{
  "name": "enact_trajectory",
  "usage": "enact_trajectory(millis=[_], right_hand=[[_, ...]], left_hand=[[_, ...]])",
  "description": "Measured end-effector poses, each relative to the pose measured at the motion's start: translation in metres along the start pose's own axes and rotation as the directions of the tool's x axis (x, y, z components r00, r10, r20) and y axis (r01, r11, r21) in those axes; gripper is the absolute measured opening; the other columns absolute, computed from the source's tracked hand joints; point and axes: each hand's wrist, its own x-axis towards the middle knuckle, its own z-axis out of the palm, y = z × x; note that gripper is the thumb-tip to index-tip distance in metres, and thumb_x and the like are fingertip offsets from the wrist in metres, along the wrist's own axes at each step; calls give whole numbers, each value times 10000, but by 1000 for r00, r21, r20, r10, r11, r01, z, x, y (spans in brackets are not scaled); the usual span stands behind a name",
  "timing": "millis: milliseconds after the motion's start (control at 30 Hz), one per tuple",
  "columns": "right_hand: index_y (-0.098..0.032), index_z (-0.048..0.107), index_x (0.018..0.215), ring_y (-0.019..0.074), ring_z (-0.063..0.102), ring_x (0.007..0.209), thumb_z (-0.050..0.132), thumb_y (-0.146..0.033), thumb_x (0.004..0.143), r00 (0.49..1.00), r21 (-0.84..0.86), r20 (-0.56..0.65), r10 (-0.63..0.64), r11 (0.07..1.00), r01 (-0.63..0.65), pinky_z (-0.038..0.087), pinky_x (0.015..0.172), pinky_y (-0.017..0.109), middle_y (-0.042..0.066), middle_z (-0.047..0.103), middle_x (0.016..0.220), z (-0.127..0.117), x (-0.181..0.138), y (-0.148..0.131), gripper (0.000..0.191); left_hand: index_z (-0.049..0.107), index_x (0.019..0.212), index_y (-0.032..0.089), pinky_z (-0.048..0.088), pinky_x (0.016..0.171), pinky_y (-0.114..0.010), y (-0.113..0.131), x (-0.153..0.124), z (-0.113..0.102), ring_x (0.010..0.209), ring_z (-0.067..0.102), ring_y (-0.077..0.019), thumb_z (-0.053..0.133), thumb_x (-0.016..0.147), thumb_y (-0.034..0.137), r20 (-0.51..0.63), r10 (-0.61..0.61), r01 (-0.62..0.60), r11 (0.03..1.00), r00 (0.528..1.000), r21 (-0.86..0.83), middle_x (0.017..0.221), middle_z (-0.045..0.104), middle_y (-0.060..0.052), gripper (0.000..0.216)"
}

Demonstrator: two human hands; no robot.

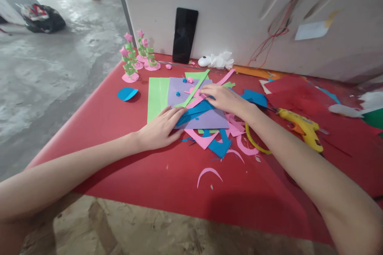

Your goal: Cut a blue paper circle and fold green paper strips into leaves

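Note:
My left hand point(162, 128) lies flat at the near left edge of a paper pile, fingers stretched over blue paper strips point(196, 111) and a purple sheet point(214, 121). Above the same sheet, my right hand point(223, 97) has its fingers bent and close together among pink paper pieces point(195, 92). Whatever its fingertips pinch is too small to make out. A green paper strip point(197, 87) slants across the pile just left of those fingertips. Green sheets point(154, 97) stick out under the purple one. Small folded blue pieces point(178, 94) rest on the purple sheet.
Pink star flowers with curled green stems point(130, 61) stand at the back left, near a blue paper disc point(127, 94). A black phone point(184, 36) leans on the wall. Right lie a yellow glue gun point(302, 126) and a yellow ring point(254, 143). Paper offcuts point(220, 147) litter the red table point(134, 175).

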Motion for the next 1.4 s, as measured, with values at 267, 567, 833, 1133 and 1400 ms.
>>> enact_trajectory(millis=[267, 567, 833, 1133, 1400], right_hand=[[-162, 570, 1175, 201, 574, 1105, 539, -342, 900, 990, -1, 20, -138, 990, 139, 494, 946, 452, 90, 586, 1218, 8, 21, -17, 329], [-161, 560, 1189, 202, 579, 1097, 530, -368, 903, 1000, 41, -27, 7, 999, -6, 498, 936, 452, 95, 585, 1221, 12, 18, -13, 354], [-183, 304, 1469, 313, 316, 1413, 595, -676, 724, 996, 160, 93, -14, 987, -1, 354, 1121, 514, 125, 345, 1523, -5, -10, -40, 940], [-119, 313, 1465, 365, 279, 1421, 592, -654, 728, 991, 139, 128, 44, 988, -62, 263, 1155, 570, 179, 285, 1537, 17, -25, -74, 952], [-199, 384, 1421, 248, 475, 1314, 254, -266, 939, 985, 201, -75, 158, 970, -140, 437, 1064, 474, 94, 500, 1416, 11, -20, -69, 504]], left_hand=[[279, 1370, 119, 430, 1094, -429, -16, 6, -13, 1340, 449, -227, 369, 884, 190, -110, -179, 167, 980, 978, -110, 1397, 484, -186, 500], [657, 952, 155, 531, 821, -319, -45, 15, -51, 879, 654, -169, 535, 846, 322, 28, -109, 111, 991, 994, -77, 964, 698, -66, 232], [660, 1084, 174, 486, 937, -371, -46, 12, -48, 1064, 586, -225, 637, 809, 387, 193, 214, -220, 975, 958, 12, 1122, 657, -115, 349], [686, 874, 160, 510, 694, -277, -33, 12, -41, 773, 646, -153, 430, 907, 265, 35, 234, -236, 969, 972, 79, 893, 711, -79, 278], [594, 927, 141, 518, 701, -251, -20, 16, -50, 783, 643, -120, 423, 917, 236, -239, 80, -66, 996, 968, 66, 909, 670, -56, 197]])
